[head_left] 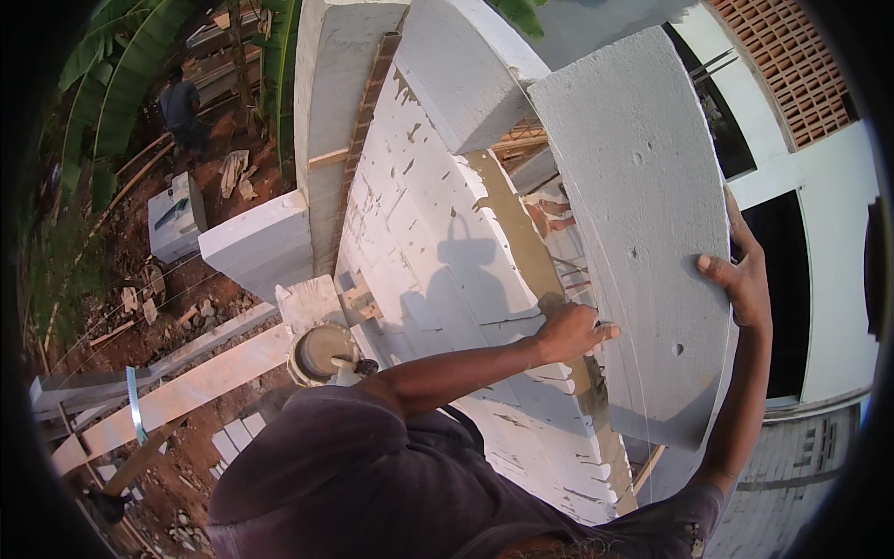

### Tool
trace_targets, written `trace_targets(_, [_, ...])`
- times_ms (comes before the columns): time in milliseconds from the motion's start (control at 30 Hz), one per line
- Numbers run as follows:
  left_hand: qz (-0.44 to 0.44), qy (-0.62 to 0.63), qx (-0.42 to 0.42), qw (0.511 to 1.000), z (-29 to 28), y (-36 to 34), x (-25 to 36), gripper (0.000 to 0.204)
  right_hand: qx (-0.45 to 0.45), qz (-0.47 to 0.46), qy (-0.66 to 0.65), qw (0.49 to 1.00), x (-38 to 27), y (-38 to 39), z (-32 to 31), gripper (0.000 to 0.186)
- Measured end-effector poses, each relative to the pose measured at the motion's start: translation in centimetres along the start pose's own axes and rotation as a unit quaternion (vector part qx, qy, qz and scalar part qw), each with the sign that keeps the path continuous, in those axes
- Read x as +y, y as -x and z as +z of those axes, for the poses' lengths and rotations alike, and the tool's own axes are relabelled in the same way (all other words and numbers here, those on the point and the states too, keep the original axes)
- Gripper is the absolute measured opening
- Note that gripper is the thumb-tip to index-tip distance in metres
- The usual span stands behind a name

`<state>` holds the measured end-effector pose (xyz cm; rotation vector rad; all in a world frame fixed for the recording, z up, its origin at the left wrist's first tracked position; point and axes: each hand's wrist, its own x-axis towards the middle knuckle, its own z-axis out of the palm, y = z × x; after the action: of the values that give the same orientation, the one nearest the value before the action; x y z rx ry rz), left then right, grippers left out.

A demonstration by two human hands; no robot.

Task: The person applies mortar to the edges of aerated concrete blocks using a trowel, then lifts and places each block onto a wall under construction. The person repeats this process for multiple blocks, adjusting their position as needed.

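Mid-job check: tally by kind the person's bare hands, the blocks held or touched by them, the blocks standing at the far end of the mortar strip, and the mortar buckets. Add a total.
Bare hands: 2 (left hand, right hand)
Grey concrete block at the hands: 1
White concrete block beyond the mortar strip: 1
Mortar bucket: 1
Total: 5

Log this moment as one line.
left hand: at grey block's left edge | right hand: gripping right edge | mortar: along wall top
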<state>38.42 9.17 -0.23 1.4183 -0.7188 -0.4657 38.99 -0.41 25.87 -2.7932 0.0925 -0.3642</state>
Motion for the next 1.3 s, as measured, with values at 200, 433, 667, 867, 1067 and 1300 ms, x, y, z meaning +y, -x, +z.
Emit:
trace_targets(200, [-0.078,0.007,-0.065,0.995,0.4,2.2,-1.7,0.063,-0.064,0.018,0.012,0.998,0.4,0.1,2.7,0.119])
trace_targets(433, [-0.072,0.053,-0.021,0.996,0.1,4.3,-6.6,0.068,-0.134,0.045,0.040,0.989,0.4,-0.7,7.5,0.112])
trace_targets(667, [-0.123,0.078,-0.042,0.988,-1.1,4.6,-6.7,0.062,-0.171,0.039,0.026,0.984,0.6,-1.8,9.2,0.115])
trace_targets(867, [-0.151,0.164,0.004,0.975,-0.7,3.6,-6.7,0.056,-0.170,0.014,0.065,0.983,0.7,-2.4,9.6,0.116])
trace_targets(1067, [-0.139,0.183,-0.061,0.971,-2.7,6.0,-5.3,0.057,-0.166,0.009,0.101,0.981,1.4,-2.7,9.5,0.113])
trace_targets(1300, [-0.184,0.213,0.087,0.956,-9.7,9.3,-9.7,0.050,-0.158,0.034,0.092,0.983,0.2,-1.8,9.5,0.112])
